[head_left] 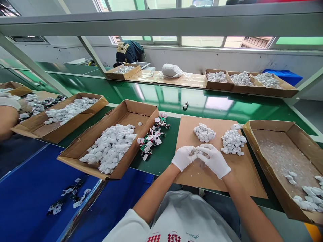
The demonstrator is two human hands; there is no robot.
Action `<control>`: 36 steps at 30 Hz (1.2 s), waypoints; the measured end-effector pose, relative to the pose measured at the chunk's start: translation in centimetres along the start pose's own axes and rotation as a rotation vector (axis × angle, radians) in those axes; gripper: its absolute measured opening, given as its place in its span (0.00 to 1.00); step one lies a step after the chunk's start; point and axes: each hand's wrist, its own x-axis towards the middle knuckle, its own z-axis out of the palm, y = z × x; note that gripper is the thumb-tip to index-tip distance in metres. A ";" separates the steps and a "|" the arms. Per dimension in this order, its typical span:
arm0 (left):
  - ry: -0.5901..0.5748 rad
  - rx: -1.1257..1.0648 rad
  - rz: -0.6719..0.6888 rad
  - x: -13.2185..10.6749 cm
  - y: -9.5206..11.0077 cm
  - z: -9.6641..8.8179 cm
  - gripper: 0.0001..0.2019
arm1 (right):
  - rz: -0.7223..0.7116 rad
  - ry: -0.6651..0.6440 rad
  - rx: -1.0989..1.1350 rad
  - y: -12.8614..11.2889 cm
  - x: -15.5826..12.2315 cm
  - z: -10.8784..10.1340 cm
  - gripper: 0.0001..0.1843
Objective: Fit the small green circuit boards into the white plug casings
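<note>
Green conveyor bench (161,102), logged: left hand (183,158) and right hand (214,160), white-gloved, held together around small white pieces (199,152) on a cardboard sheet (242,174). One heap (204,132) sits at 12 o'clock, another heap (233,142) at 2 o'clock. Shallow box (272,126) at 3 o'clock is mostly bare, a few pieces left; full box (137,109) at 9 o'clock.

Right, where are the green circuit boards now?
In the head view, the circuit boards lie on the green belt, just right of the cardboard box of white parts, left of the gloved left hand.
</note>
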 end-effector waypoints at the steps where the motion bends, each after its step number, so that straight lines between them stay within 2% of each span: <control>1: 0.015 -0.013 0.006 -0.1 -0.1 -0.1 0.05 | 0.013 0.021 0.044 -0.1 -0.1 0.2 0.14; 6: -0.012 -0.092 0.048 -0.3 0.0 -0.3 0.07 | 0.175 -0.012 0.229 0.5 -0.6 -0.3 0.16; 9: -0.031 -0.131 0.013 -0.1 0.3 -0.3 0.08 | 0.227 0.015 0.240 1.0 -0.4 -0.2 0.18; 12: -0.030 -0.066 -0.078 0.0 0.5 -0.3 0.06 | 0.152 0.041 0.153 1.0 -0.1 0.4 0.18; 16: -0.012 0.129 -0.161 0.1 0.6 -0.1 0.05 | 0.024 0.047 0.050 1.2 0.2 1.0 0.15; 18: -0.017 0.203 -0.178 0.1 0.7 -0.1 0.06 | 0.092 0.130 0.057 1.6 0.1 0.8 0.16; 21: -0.025 0.242 -0.193 -0.1 0.6 -0.6 0.09 | 0.315 0.215 0.248 2.4 0.0 0.2 0.21; 23: -0.081 0.190 -0.200 -0.1 0.3 -1.7 0.17 | 0.411 0.197 0.442 2.5 -0.1 -0.3 0.23; 25: -0.182 0.101 -0.209 0.2 -0.2 -3.3 0.28 | 0.436 0.163 0.605 2.3 -0.2 -0.6 0.25; 27: -0.220 0.080 -0.218 1.0 -1.0 -5.3 0.29 | 0.443 0.145 0.716 2.0 -0.3 -0.8 0.28; 30: -0.038 0.273 -0.272 3.5 -2.5 -8.3 0.22 | 0.471 0.130 0.794 1.8 -0.4 -0.9 0.30; 33: 0.011 0.350 -0.274 6.5 -4.1 -10.3 0.24 | 0.496 0.116 0.857 1.7 -0.4 -1.0 0.28; 36: 0.035 0.408 -0.266 8.4 -5.4 -11.1 0.23 | 0.490 0.095 0.833 1.7 -0.3 -1.1 0.28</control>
